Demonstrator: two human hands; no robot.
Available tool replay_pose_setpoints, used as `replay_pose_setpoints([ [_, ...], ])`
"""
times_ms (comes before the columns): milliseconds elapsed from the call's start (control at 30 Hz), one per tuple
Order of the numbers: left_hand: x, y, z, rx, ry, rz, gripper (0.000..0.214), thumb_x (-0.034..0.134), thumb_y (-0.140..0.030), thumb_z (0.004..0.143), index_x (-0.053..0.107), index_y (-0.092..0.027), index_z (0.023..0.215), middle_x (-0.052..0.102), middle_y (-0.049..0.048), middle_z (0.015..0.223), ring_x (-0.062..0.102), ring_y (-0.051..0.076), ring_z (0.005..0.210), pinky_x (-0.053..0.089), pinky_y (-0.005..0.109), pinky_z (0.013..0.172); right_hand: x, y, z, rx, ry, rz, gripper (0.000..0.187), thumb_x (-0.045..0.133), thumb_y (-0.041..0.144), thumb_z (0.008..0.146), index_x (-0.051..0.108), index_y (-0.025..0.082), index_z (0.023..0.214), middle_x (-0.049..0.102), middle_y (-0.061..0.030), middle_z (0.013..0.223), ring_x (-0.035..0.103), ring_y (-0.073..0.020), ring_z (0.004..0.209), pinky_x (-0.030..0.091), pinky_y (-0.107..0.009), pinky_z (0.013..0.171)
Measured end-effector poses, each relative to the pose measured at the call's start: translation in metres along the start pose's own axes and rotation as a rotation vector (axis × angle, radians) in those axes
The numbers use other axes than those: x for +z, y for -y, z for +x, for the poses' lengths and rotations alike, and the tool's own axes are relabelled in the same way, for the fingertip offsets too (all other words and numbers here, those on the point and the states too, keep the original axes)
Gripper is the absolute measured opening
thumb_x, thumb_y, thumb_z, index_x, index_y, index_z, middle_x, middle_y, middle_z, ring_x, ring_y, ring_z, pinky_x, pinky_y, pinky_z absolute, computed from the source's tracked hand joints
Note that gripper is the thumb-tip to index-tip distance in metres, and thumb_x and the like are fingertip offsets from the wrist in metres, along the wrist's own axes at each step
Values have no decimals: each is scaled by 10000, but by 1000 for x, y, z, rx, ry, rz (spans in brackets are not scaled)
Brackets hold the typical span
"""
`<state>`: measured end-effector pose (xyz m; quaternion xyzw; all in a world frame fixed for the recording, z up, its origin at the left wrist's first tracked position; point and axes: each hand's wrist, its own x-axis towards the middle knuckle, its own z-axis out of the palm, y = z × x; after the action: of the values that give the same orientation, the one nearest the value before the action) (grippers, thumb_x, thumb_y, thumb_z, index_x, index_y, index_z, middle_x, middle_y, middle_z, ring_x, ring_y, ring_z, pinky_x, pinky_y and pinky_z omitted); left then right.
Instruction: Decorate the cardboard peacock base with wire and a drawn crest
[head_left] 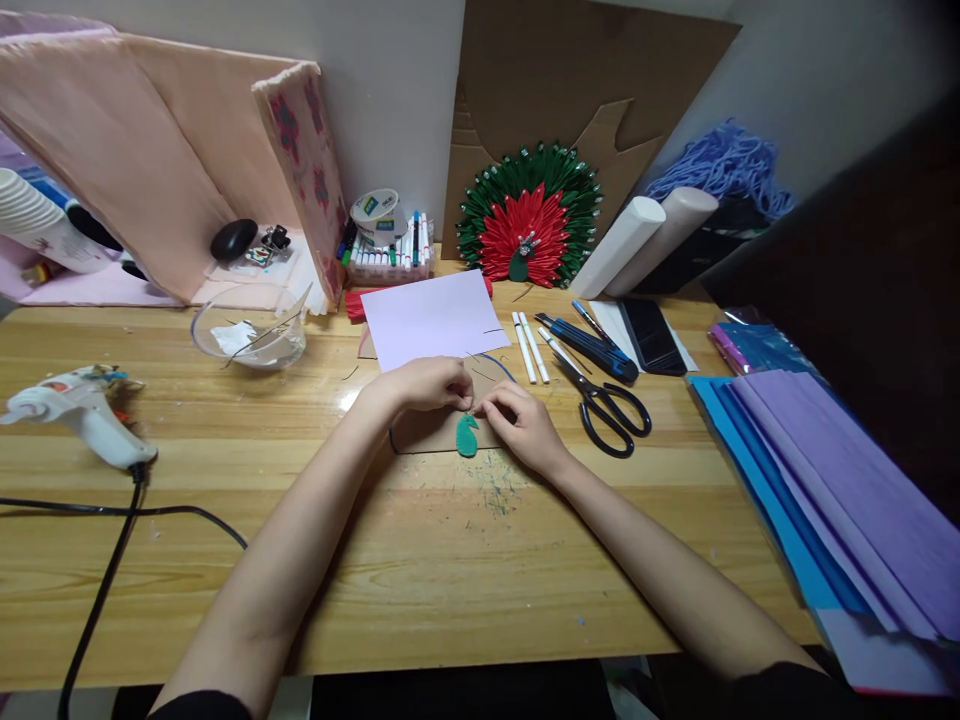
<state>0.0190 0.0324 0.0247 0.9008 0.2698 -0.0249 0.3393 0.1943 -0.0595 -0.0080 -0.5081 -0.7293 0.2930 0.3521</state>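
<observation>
A small green bird-shaped cutout [466,438] lies on a piece of brown cardboard [420,432] in the middle of the table. Just above its head, the fingertips of my left hand [436,384] and my right hand [523,425] pinch close together. Whatever is between them is too small to make out. Several thin dark strands lie on the cardboard and around it. A lilac sheet of paper [433,318] sits behind my left hand. Green scraps [491,490] are scattered in front of the cardboard.
Black-handled scissors [613,412], a utility knife [589,348] and white markers [529,348] lie to the right. On the left are a glue gun [82,410] with its cord and a clear bowl [251,330]. A red-and-green peacock craft [529,220] leans at the back. Coloured sheets [847,490] line the right edge.
</observation>
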Motion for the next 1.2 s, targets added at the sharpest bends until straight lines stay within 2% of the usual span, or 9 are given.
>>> replay_pose_setpoints([
  [200,-1,-3,0,-54,-19,20,153,569,-207,740,702,-170,806,643,32,795,554,132,749,367,200,660,-1,1,-1,-1,8,1,199,462,210,880,631,189,778,585,-44,798,547,-161,737,428,-289,662],
  [533,0,-12,0,-104,-15,129,165,540,-187,725,690,-179,792,678,42,821,564,139,704,338,216,583,-1,-1,-1,-10,14,11,207,456,205,885,625,190,768,576,-38,789,552,-161,764,429,-290,693],
  [933,1,-10,2,-60,-26,-72,138,576,-135,727,701,-129,785,704,39,782,577,109,672,373,195,610,-2,-1,-1,1,7,27,223,450,213,892,635,186,770,584,-37,790,553,-159,757,427,-290,694],
  [1200,2,0,4,-14,-43,-192,128,617,-190,721,707,-134,791,704,30,757,589,109,665,399,194,618,-2,-2,-1,-20,-2,40,212,462,195,886,635,172,766,583,-37,777,547,-153,750,423,-286,699],
])
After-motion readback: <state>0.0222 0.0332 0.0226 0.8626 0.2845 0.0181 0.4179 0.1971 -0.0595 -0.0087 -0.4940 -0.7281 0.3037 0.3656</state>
